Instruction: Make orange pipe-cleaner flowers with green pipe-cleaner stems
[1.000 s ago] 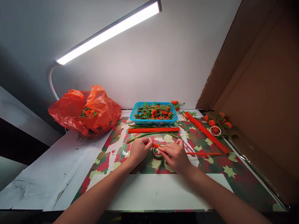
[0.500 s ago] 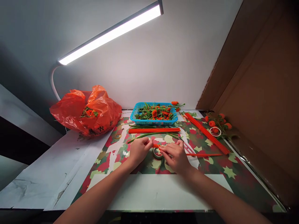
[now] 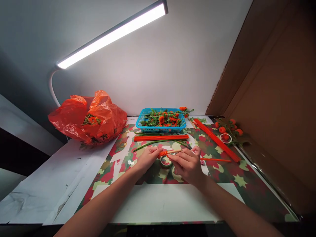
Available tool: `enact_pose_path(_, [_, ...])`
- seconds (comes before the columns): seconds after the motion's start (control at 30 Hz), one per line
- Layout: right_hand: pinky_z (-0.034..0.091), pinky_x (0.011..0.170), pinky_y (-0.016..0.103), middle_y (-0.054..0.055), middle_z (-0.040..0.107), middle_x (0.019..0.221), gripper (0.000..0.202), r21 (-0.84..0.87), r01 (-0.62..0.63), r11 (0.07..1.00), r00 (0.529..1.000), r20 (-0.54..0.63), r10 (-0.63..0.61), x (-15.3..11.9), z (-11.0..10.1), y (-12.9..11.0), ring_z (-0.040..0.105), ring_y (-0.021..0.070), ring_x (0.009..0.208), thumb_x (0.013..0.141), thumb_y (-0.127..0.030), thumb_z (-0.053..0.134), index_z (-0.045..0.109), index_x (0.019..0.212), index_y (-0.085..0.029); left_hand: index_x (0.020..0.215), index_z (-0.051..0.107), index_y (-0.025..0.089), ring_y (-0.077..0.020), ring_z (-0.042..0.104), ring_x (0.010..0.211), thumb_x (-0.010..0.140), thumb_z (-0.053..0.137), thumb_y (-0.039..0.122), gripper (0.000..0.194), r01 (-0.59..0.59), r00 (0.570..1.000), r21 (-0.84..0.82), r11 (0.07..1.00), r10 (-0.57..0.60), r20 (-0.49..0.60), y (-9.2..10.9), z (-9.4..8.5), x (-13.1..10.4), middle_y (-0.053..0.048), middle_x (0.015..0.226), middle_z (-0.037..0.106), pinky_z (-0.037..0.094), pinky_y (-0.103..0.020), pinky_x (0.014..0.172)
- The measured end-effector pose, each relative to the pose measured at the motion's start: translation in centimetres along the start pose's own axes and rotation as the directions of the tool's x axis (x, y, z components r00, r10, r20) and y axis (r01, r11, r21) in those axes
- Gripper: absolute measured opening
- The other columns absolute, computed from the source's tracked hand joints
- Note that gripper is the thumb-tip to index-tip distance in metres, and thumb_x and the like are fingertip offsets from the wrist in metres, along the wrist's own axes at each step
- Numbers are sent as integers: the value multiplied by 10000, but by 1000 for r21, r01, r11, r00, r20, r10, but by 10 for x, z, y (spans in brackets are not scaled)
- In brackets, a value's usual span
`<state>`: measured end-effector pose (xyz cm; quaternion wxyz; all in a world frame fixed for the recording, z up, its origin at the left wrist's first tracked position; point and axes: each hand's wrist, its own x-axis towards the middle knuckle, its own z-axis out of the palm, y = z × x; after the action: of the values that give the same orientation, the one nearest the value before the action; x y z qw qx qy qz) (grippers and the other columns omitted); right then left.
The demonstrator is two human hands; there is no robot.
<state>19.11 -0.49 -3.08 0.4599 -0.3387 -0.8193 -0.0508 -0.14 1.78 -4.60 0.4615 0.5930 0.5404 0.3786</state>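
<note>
Pinched in my left hand [image 3: 148,159] is the left end of a thin wooden stick [image 3: 175,151]. Orange pipe cleaner [image 3: 163,153] is wound in a tight coil round that end. My right hand [image 3: 187,164] has its fingers closed on the pipe cleaner just right of the coil, and a straight orange length [image 3: 217,160] sticks out beyond this hand. The stick's right end reaches the right fingers; whether they touch it I cannot tell. Below the coil lies a roll of green tape [image 3: 165,165], partly hidden by the hands.
Behind the hands lie an orange pipe-cleaner bundle [image 3: 161,138], green stems [image 3: 150,143] and a blue basket [image 3: 138,125] of orange flowers. A red plastic bag [image 3: 111,121] stands left. Another bundle [image 3: 217,141] and a tape ring [image 3: 225,138] lie right. A lamp [image 3: 112,36] hangs above.
More of the wooden stick shows between my hands, and the orange coil on it is plainer to see. My right hand has shifted slightly. The whole view has moved a little left.
</note>
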Motion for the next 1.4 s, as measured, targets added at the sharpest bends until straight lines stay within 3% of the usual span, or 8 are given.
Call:
enact_pose_path(0.13, [229,747,350,-28,703,664,206,254,-199,946,974,156,163,7,-5,4,571,128,649,890,-362,594,735,774,-268,510,327,186,-75,222,482,793,468,519,460,-137,989,32,990,135,65,3,-7,-1,56,511,269,178,-229,457])
enact_pose_path(0.23, [252,766,347,-31,708,655,199,362,-354,862,899,386,207,11,-6,10,586,138,670,850,-360,643,724,705,-250,500,283,185,-76,220,492,820,449,454,450,-245,968,190,951,227,110,5,-14,-1,56,510,243,172,-235,474])
enact_pose_path(0.33, [267,809,354,-33,719,685,127,328,-431,840,822,527,216,11,-5,13,609,154,724,802,-273,693,718,680,-248,512,243,185,-80,197,495,831,433,381,420,-314,948,368,875,268,171,5,-20,-2,59,509,192,152,-243,481])
enact_pose_path(0.6, [277,814,349,-46,722,725,155,177,-475,862,758,580,298,13,-4,6,623,153,762,809,-185,651,694,674,-247,506,274,178,-98,178,488,786,426,310,345,-346,929,676,650,338,151,9,-16,-7,55,483,202,139,-258,499])
enact_pose_path(0.77, [252,784,337,-50,693,723,179,104,-481,870,779,506,370,11,0,3,601,137,725,830,-162,602,637,663,-215,501,376,176,-102,197,475,792,419,313,324,-226,942,772,594,335,18,13,-7,-12,43,468,263,133,-265,507])
enact_pose_path(0.93, [219,736,329,-21,684,762,153,22,-432,901,850,344,399,6,5,0,585,159,758,847,-149,584,603,702,-194,509,416,178,-112,248,488,810,426,351,347,-71,944,787,613,296,-146,18,6,-16,18,473,356,131,-270,514])
enact_pose_path(1.13, [216,716,317,-14,661,742,138,-22,-322,947,930,182,320,1,10,-4,563,161,735,863,-138,544,589,743,-191,505,370,175,-105,305,486,814,436,365,369,3,928,655,756,241,-282,17,13,-15,27,466,369,170,-260,518])
enact_pose_path(1.4, [249,707,304,-3,651,734,82,-17,-203,979,975,86,203,-6,18,-1,544,162,716,838,-162,585,583,759,-185,507,272,184,-93,253,494,792,452,359,380,-15,943,444,896,160,-291,15,11,-14,49,489,267,164,-260,491])
